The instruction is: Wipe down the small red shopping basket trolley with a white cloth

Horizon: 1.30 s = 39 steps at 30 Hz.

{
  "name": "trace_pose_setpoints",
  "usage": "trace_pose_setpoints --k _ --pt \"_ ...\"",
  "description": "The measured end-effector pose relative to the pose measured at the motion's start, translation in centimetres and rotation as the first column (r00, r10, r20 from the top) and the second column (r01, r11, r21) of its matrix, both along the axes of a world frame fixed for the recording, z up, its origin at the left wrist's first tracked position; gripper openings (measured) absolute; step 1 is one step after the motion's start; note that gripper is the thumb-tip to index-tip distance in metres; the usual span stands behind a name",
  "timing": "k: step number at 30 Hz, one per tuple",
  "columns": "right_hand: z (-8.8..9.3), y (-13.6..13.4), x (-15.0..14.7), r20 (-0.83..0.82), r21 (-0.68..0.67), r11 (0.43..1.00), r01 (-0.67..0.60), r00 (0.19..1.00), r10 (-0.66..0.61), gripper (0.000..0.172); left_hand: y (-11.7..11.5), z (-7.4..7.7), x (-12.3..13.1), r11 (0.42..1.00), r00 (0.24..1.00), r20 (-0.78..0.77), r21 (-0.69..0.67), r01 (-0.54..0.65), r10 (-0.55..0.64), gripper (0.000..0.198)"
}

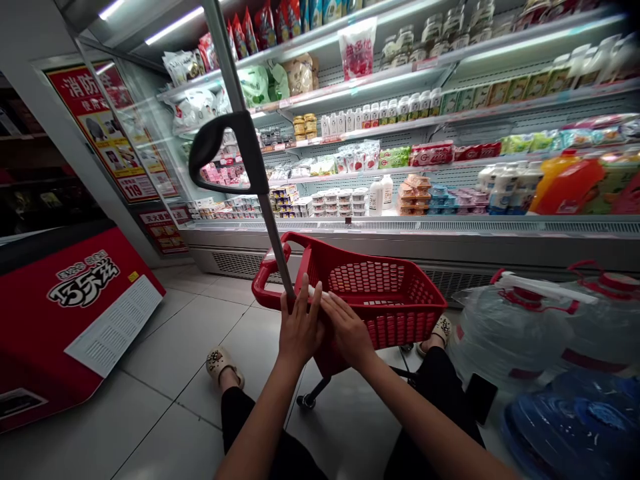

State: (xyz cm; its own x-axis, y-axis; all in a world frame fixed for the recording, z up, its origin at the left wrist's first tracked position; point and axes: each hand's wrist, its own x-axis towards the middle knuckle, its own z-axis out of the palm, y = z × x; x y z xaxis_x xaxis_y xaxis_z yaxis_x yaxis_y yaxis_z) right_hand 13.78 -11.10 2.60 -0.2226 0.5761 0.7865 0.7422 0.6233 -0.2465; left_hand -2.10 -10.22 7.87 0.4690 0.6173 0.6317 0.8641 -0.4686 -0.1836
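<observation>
A red plastic shopping-basket cart (370,273) stands between my legs, with a grey metal pole (273,227) rising from it. The pole carries a black loop handle (230,153). My left hand (301,330) lies against the basket's near side close to the foot of the pole, fingers stretched out and apart. Beside it, my right hand (349,328) rests on the near rim with its fingers extended flat. A small white strip (317,292) shows at the fingertips of both hands; its kind is unclear. As far as it shows, the basket holds nothing.
An open refrigerated shelf (350,227) with dairy and drinks runs along the back. Large clear water jugs (515,327), a blue jug (575,423) and a black phone-like slab (481,398) are at right. A red freezer (65,320) stands left on the tiled floor (165,427).
</observation>
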Motion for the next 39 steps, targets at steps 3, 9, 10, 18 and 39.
trace_pose_setpoints --k 3,9,10,18,39 --pt "1.8 0.6 -2.9 -0.009 0.002 0.996 -0.090 0.996 0.090 0.067 0.2 -0.1 -0.2 1.000 1.000 0.025 0.028 -0.006 0.005 0.078" --pt "0.0 0.2 0.9 0.055 -0.023 1.000 0.001 0.998 0.000 0.077 0.8 -0.2 -1.0 1.000 1.000 -0.019 0.006 0.006 -0.006 0.079" --pt "-0.9 -0.1 2.6 0.072 -0.019 0.999 0.045 0.996 -0.044 0.080 0.9 -0.3 -1.1 1.000 0.999 -0.029 0.001 0.013 -0.012 0.079" --pt "-5.3 -2.1 10.2 0.083 -0.046 0.948 0.314 0.947 -0.310 0.081 0.6 -1.7 0.9 1.000 1.000 -0.010 -0.022 0.002 -0.002 0.072" --pt "-3.5 -2.6 10.3 -0.087 -0.244 0.951 0.189 0.972 -0.216 0.055 0.9 -1.7 -0.3 0.999 1.000 0.023 -0.037 -0.011 0.012 0.054"
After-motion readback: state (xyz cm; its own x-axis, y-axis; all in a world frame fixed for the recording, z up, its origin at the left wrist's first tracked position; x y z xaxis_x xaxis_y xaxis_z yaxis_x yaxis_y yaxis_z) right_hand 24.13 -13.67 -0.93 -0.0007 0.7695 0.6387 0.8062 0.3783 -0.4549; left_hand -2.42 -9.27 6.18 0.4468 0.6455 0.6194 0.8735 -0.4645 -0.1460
